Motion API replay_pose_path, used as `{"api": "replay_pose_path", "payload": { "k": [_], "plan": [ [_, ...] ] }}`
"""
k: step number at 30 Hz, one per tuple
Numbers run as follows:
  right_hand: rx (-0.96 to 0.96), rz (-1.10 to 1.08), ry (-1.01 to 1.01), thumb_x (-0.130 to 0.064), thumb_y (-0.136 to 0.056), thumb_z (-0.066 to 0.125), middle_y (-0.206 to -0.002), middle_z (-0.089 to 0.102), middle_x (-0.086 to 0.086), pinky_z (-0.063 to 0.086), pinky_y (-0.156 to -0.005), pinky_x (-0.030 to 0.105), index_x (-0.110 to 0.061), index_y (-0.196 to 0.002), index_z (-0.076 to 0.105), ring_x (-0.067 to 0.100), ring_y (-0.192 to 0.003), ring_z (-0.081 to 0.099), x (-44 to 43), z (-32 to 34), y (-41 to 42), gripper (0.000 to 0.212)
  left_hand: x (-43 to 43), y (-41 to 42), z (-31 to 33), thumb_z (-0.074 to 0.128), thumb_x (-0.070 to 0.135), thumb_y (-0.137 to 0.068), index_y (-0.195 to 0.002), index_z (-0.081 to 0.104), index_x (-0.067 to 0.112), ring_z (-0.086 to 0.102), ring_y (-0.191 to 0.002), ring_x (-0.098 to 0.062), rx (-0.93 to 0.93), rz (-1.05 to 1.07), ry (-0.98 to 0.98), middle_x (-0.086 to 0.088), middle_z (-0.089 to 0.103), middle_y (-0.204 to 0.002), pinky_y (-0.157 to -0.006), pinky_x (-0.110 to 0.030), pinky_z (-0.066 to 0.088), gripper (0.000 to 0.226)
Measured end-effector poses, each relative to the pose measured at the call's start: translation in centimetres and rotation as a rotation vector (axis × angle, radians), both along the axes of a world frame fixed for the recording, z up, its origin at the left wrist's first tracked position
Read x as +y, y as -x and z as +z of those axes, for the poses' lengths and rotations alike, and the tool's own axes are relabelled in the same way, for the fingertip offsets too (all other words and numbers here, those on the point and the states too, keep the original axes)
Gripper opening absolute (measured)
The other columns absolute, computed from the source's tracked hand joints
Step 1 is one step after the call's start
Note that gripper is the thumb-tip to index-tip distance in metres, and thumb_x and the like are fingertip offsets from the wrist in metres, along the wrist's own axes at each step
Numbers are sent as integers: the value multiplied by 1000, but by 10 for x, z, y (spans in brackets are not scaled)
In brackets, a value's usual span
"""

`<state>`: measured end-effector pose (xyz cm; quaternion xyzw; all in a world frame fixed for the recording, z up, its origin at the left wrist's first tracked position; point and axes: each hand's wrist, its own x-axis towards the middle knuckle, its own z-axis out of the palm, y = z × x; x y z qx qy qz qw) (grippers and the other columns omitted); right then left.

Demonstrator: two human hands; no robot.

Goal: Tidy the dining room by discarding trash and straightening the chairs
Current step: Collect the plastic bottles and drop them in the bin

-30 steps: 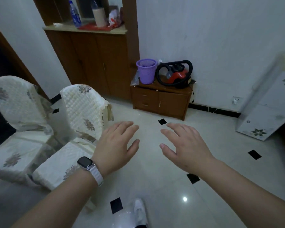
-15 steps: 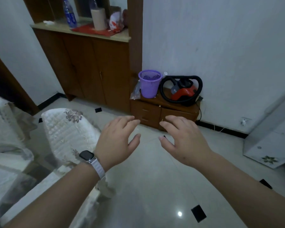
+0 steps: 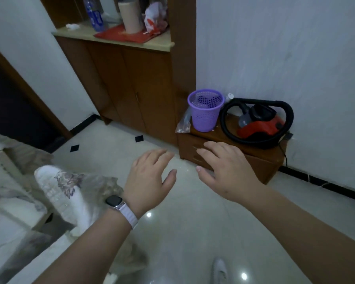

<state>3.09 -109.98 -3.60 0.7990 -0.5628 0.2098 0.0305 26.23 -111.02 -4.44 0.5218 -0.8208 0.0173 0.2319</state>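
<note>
Head view: both arms reach forward over the glossy tiled floor [image 3: 115, 144]. The left hand [image 3: 150, 177], with a watch [image 3: 113, 201] on a pale strap at its wrist, is spread palm down, fingers loosely straight, and holds nothing. The right hand [image 3: 228, 171], at 3 o'clock from the left and just apart from it, is spread flat in the same way and is also empty. Its fingertips overlap the front of the low wooden cabinet [image 3: 260, 167], though whether they touch it cannot be told.

The covered chair [image 3: 64, 193] sits at 8 o'clock in the frame, blurred, its quilted white cover showing a floral patch. It is just to the 9 o'clock side of the left wrist.

The purple mesh basket [image 3: 205, 113] stands upright on the low cabinet's top, at 12 o'clock from the right hand. A crumpled clear bag [image 3: 182, 125] leans beside it at 9 o'clock, and a red vacuum [image 3: 258, 126] ringed by its black hose lies at 3 o'clock.

At 11 o'clock, the tall brown sideboard [image 3: 131, 83] carries a blue bottle [image 3: 94, 15], a paper roll [image 3: 130, 15] and a red cloth [image 3: 123, 34].
</note>
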Motion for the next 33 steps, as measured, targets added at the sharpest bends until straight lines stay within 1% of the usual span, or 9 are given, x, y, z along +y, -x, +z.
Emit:
{"api": "replay_pose_path", "payload": {
  "k": [5,10,13,18,21,23,26,28,33],
  "plan": [
    [12,129,48,-46,-89,49,-123,61,8,43,-90,42,-14,-120,64,28,-110,57,-97,7,25,47,-59,22,8,52,42,-89,-126,62,17,56,-115,-26,-45,105,-33,-6,62,-126,-94,-44,47,46],
    [-2,244,25,-48,-88,49,-123,61,6,44,-89,42,-16,-118,64,29,-109,57,-166,-2,0,47,-92,-7,13,48,43,-90,-125,63,16,57,-114,-25,-62,261,-41,-5,62,-125,-92,-39,46,47],
    [28,325,-11,-49,-89,47,-123,61,6,43,-89,41,-17,-118,63,28,-109,57,-208,-7,-34,46,-119,-39,6,50,40,-90,-124,64,14,59,-111,-26,-45,334,-45,-7,63,-124,-91,-37,45,45],
    [84,382,-70,-50,-91,44,-127,59,4,41,-92,39,-20,-122,61,25,-114,54,-279,-13,-93,47,-185,-93,-13,51,41,-89,-125,63,17,58,-112,-24,-26,395,-35,-5,62,-126,-90,-38,46,45],
    [153,388,-96,-51,-93,43,-131,55,0,35,-96,36,-23,-126,58,21,-119,50,-328,-11,-132,46,-235,-131,-21,49,42,-89,-125,62,16,57,-113,-25,17,408,-38,-6,62,-126,-91,-39,45,46],
    [170,387,-111,-51,-93,44,-132,55,-2,34,-97,35,-24,-127,57,19,-120,49,-362,-5,-161,45,-267,-158,-22,48,42,-89,-125,62,16,57,-114,-25,49,422,-49,-6,62,-125,-91,-40,45,47],
    [183,388,-95,-52,-94,45,-134,55,-4,37,-100,36,-26,-129,57,17,-123,48,-411,10,-210,45,-309,-205,-18,47,43,-89,-125,62,17,58,-114,-25,68,435,-44,-5,63,-124,-90,-41,47,47],
    [183,394,-69,-52,-94,45,-136,54,-5,37,-103,37,-28,-129,56,15,-125,47,-441,19,-246,44,-337,-237,-10,47,43,-89,-125,63,17,58,-114,-25,70,449,-42,-5,63,-124,-90,-41,47,47],
    [161,460,-52,-52,-94,45,-136,54,-3,35,-103,36,-26,-130,56,16,-125,46,-494,24,-318,45,-380,-299,-3,48,43,-89,-125,63,16,57,-113,-25,93,509,-7,-5,63,-124,-90,-40,45,47]
  ]
}}
